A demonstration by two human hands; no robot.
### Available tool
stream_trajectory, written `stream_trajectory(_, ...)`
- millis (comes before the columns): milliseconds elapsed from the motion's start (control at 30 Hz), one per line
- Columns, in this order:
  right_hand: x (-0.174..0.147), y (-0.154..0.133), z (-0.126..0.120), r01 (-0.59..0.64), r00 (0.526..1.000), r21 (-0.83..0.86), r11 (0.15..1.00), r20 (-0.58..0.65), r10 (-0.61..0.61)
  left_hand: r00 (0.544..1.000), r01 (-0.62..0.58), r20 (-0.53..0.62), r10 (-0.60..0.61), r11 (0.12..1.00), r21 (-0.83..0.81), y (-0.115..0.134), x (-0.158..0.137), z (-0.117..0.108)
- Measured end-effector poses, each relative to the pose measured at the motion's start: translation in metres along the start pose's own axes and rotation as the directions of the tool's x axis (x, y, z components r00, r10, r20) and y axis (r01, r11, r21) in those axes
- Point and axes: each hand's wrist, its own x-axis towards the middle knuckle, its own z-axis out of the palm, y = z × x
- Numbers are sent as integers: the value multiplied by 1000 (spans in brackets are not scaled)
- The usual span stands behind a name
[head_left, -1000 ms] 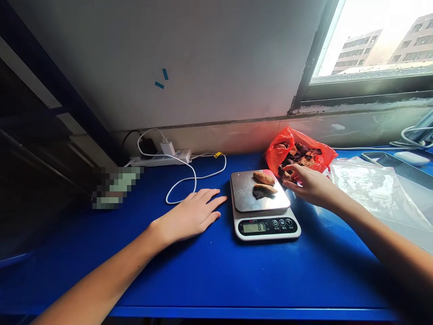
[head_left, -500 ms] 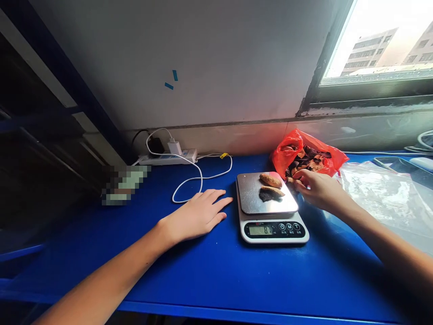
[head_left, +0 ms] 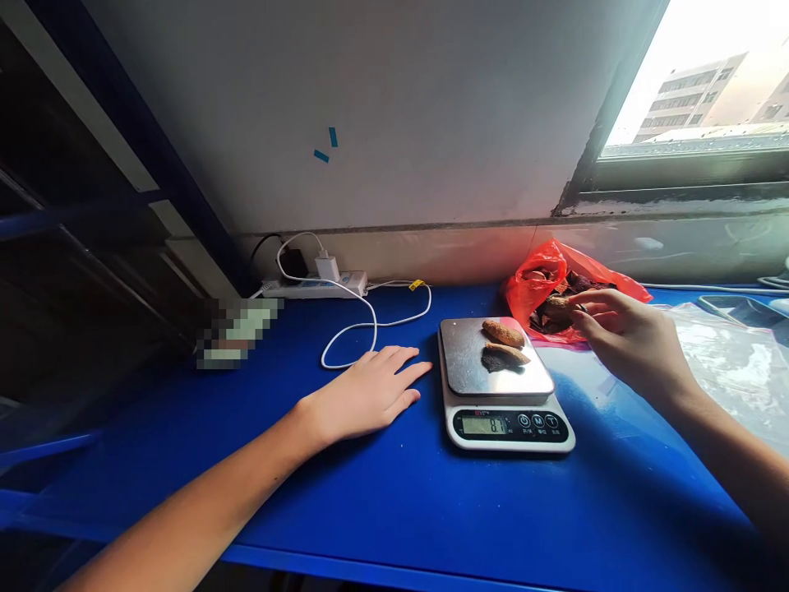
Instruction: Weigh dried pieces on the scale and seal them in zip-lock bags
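My left hand (head_left: 373, 393) lies flat on the blue table, fingers spread, just left of a white digital kitchen scale (head_left: 459, 362). On the scale's steel plate rest a rough brown dried piece (head_left: 502, 332) and, below it, a second dried piece (head_left: 509, 353) with a dark patch beside it. The display (head_left: 485, 426) appears to read 8.7. Above the mouth of a red plastic bag (head_left: 523, 284), my right hand (head_left: 622, 333) pinches a brown dried piece (head_left: 558, 309) between thumb and fingers. More dark dried pieces fill the bag, partly hidden behind the hand.
Clear plastic bags (head_left: 733, 362) lie on the right of the table. A white power strip (head_left: 351, 284) with chargers stands against the wall, its looped white cable (head_left: 376, 316) reaching near my left hand. A blurred-out item (head_left: 240, 333) sits at the left.
My right hand has risen from the bag's front edge, beside the scale, to over the bag's opening with the dried piece. My left hand stays put; the view has shifted slightly.
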Motion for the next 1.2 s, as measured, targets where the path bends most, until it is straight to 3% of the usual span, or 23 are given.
stream_trajectory(833,1,7,5,0,999,102,995,-37,4,1000,-2,-5,2,1000,11,0,0,0)
stream_trajectory(1200,2,9,6,-40,999,124,992,8,39,1000,10,16,-10,1000,25,1,0,-3)
